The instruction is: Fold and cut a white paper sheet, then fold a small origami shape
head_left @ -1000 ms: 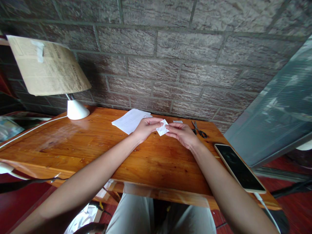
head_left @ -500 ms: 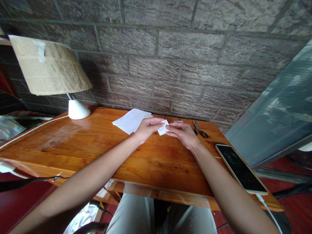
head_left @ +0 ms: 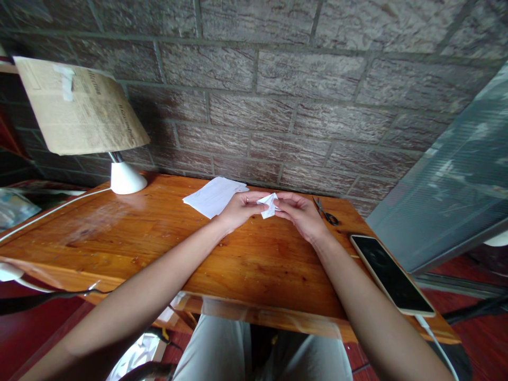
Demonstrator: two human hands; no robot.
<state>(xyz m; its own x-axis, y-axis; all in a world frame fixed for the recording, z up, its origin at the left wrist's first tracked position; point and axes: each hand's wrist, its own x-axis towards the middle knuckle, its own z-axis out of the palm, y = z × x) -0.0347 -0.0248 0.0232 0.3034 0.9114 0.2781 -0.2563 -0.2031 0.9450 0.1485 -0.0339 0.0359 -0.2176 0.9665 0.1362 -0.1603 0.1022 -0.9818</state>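
A small piece of folded white paper [head_left: 269, 207] is held above the wooden table between both hands. My left hand [head_left: 241, 210] pinches its left side, thumb in front and fingers behind. On the other side, my right hand [head_left: 302, 214] grips the right edge between thumb and fingers. Some of the folds are covered by the fingertips. Just behind my left hand lies a stack of white sheets [head_left: 214, 196]. Close to my right hand, at the back, rest scissors with black handles [head_left: 330, 217].
The wooden table [head_left: 246, 264] stands against a stone-block wall. A lamp [head_left: 127, 179] with a paper shade is at the back left, its white cord trailing left. A smartphone [head_left: 392, 275] with a charging cable lies along the right edge, beside my right forearm.
The folded paper has shifted slightly right and turned a little. My right hand's fingers have moved up behind its right side, while my left hand keeps its pinch.
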